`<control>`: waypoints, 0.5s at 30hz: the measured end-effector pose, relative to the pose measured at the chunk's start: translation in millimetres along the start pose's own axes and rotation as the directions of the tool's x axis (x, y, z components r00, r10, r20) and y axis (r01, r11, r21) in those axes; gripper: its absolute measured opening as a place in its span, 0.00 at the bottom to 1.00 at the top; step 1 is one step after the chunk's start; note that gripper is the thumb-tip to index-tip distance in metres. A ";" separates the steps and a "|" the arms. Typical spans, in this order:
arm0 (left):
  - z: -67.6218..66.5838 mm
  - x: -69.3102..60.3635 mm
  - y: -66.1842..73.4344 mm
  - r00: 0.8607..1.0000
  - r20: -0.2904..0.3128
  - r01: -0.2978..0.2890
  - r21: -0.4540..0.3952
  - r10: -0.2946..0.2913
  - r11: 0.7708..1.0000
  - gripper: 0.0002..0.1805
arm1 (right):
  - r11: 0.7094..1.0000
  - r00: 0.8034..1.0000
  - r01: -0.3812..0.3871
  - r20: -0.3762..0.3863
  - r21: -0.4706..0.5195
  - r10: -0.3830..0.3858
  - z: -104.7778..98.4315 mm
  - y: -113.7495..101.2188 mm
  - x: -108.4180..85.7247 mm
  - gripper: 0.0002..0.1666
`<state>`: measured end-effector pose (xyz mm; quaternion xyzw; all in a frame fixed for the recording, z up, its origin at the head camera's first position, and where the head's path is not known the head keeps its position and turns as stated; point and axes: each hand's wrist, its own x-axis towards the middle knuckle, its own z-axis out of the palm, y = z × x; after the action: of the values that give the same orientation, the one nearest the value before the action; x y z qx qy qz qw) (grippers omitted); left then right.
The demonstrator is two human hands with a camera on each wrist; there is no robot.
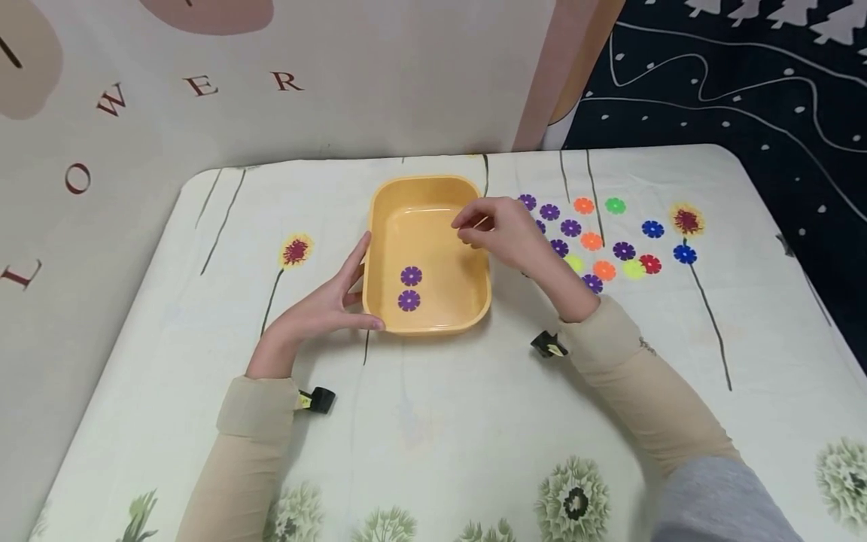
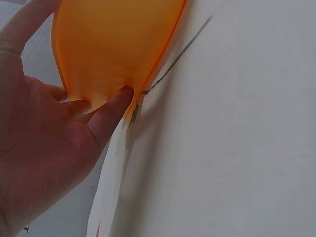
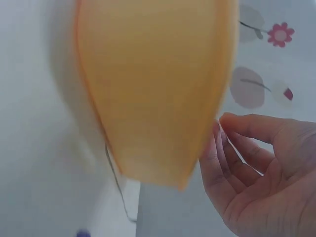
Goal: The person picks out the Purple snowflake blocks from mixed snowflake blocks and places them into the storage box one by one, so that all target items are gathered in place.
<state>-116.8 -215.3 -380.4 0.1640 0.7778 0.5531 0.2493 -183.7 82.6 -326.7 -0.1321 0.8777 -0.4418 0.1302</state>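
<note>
A yellow tray (image 1: 440,329) rests on the table and shows orange in the left wrist view (image 2: 118,44) and yellow in the right wrist view (image 3: 153,89). Two purple flower pieces (image 1: 410,276) lie inside it, one nearer the front. The left hand (image 1: 325,305) (image 2: 59,143) grips its left side, with the thumb at the near left corner and the other fingers along the wall. Over the tray's right part hangs the right hand (image 1: 504,232) (image 3: 269,170), its fingers bent and thumb tip close to the fingertips. Whether something small is between them cannot be seen.
Right of the tray, several loose flower pieces lie on the table: purple (image 1: 571,228), orange (image 1: 604,270), green (image 1: 616,205), yellow (image 1: 633,269), blue (image 1: 653,229) and red (image 1: 650,263). The right forearm partly covers this group. The patterned cloth (image 1: 420,421) spreads in front.
</note>
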 end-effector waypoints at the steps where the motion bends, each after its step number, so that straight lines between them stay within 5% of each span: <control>1: 0.2 0.1 -0.2 1.000 -0.003 0.003 -0.002 -0.003 1.000 0.72 | 1.000 1.000 -0.008 -0.008 0.000 0.008 -4.0 2.1 -1.7 0.11; 15: 1.1 -0.4 0.1 1.000 0.002 0.020 -0.009 -0.020 1.000 0.71 | 0.990 0.990 -0.134 -0.058 -0.040 0.132 -45.2 44.4 -21.2 0.14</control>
<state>-115.8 -214.7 -380.4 0.1556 0.7766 0.5541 0.2563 -184.7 148.9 -334.3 -0.0638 0.8973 -0.4163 0.1321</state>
